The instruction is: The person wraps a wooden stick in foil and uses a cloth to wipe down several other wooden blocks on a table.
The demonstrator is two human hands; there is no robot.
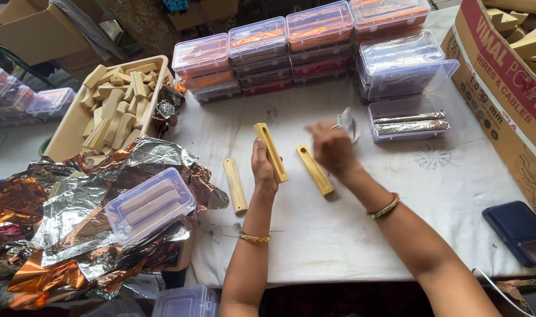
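My left hand (263, 170) grips a long pale wooden holder with a slot (270, 149), held tilted above the white cloth. My right hand (332, 148), blurred, pinches a small clear plastic wrapper (346, 123). Two more wooden pieces lie on the cloth: a rounded one (235, 185) left of my left hand and a slotted one (314, 169) just under my right hand. An open clear box (406, 114) to the right holds two foil-wrapped sticks (410, 123).
Stacks of closed clear boxes (291, 50) line the back. A tray of wooden blocks (116, 105) stands at the left, crumpled foil sheets (74, 217) with a clear box (150, 205) on them in front. A cardboard carton (503, 82) is at right, a dark blue pad (517, 229) near it.
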